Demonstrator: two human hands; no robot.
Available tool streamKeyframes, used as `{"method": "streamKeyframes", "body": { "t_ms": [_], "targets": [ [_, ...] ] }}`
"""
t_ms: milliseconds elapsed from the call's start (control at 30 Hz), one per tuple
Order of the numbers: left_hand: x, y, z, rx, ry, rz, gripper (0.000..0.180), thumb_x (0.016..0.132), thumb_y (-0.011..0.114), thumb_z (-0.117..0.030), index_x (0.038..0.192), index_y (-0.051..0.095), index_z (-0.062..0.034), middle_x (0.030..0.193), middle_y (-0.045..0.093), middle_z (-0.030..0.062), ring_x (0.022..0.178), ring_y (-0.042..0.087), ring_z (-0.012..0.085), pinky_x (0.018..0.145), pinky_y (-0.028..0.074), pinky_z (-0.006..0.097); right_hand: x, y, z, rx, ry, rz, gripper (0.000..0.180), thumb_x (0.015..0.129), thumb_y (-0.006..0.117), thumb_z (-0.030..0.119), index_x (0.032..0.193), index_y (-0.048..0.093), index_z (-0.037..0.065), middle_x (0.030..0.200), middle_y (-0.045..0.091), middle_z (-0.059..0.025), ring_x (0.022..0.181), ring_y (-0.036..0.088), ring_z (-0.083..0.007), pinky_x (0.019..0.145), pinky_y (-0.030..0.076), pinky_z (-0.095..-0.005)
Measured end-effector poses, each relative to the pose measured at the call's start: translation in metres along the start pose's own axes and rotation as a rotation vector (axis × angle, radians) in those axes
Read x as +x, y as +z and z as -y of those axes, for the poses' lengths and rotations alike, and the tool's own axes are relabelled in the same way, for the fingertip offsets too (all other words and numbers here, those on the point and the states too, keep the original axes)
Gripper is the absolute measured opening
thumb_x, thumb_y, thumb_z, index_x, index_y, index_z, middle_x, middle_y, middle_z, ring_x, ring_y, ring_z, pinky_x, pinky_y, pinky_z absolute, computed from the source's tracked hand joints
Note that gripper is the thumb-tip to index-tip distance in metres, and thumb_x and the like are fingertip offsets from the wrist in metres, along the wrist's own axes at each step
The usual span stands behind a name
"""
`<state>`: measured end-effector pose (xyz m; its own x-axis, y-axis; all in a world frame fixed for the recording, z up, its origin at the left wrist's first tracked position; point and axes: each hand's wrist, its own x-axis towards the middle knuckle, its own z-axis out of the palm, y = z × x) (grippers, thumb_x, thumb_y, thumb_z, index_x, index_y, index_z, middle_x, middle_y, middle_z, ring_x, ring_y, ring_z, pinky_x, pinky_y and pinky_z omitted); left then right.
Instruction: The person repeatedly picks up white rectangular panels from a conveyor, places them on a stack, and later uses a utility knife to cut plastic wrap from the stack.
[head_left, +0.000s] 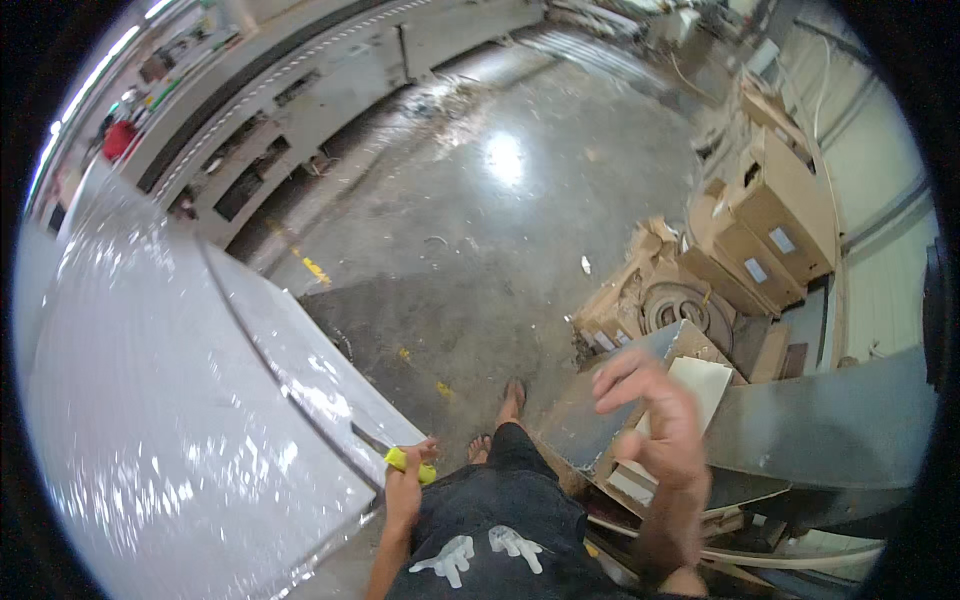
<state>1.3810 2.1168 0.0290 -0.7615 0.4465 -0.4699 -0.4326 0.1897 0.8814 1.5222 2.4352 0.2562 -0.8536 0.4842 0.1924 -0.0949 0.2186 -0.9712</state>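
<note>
My left hand (404,490) is closed round the bright yellow-green handle of a knife (411,465). A thin dark blade points from it toward the big stack wrapped in clear shiny plastic film (180,370) on my left. A dark strap (245,335) runs across that stack, and the blade lies close to its near edge. My right hand (655,415) is raised on the right, slightly blurred, with its fingers bent and apart and nothing in them. Beneath it are an open cardboard box (590,420) and a pale flat panel (695,390).
Cardboard cartons (770,225) and a coil of strapping (685,310) lie along the right wall. Sheet offcuts (820,430) lean at the lower right. A long machine (300,110) stands at the far left, with debris (450,100) on the concrete floor (480,260).
</note>
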Motion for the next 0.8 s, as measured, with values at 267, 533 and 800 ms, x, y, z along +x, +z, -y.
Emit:
{"method": "streamKeyframes", "body": {
  "t_ms": [267, 533, 800],
  "targets": [
    [0.184, -0.074, 0.103, 0.329, -0.072, -0.225, 0.046, 0.109, 0.055, -0.039, 0.119, 0.069, 0.0040, 0.107, 0.074, 0.0144, 0.101, 0.069, 0.0258, 0.087, 0.054, 0.042, 0.265, -0.045, 0.026, -0.242, -0.403, 0.379, 0.057, 0.077, 0.084, 0.061, 0.096, 0.073, 0.008, 0.103, 0.065, -0.0085, 0.103, 0.062, -0.0253, 0.092, 0.046, -0.0401],
    [0.218, -0.151, 0.208, 0.400, -0.679, -0.222, 0.047, 0.109, 0.055, -0.041, 0.105, 0.072, 0.0020, 0.088, 0.072, 0.0110, 0.091, 0.070, 0.0245, 0.077, 0.055, 0.042, 0.436, -0.073, -0.019, -0.272, -0.309, 0.367, 0.052, 0.080, 0.082, 0.057, 0.093, 0.070, 0.008, 0.102, 0.064, -0.0084, 0.103, 0.061, -0.0259, 0.091, 0.046, -0.0402],
    [0.285, -0.166, 0.162, 0.823, -0.750, 0.282, 0.047, 0.108, 0.056, -0.045, 0.103, 0.071, -0.0003, 0.092, 0.073, 0.0117, 0.091, 0.069, 0.0241, 0.075, 0.055, 0.041, 0.583, -0.045, -0.069, -0.265, -0.258, 0.348, 0.048, 0.084, 0.080, 0.054, 0.090, 0.068, 0.008, 0.101, 0.064, -0.0082, 0.102, 0.061, -0.0264, 0.090, 0.045, -0.0404]
  ]
}}
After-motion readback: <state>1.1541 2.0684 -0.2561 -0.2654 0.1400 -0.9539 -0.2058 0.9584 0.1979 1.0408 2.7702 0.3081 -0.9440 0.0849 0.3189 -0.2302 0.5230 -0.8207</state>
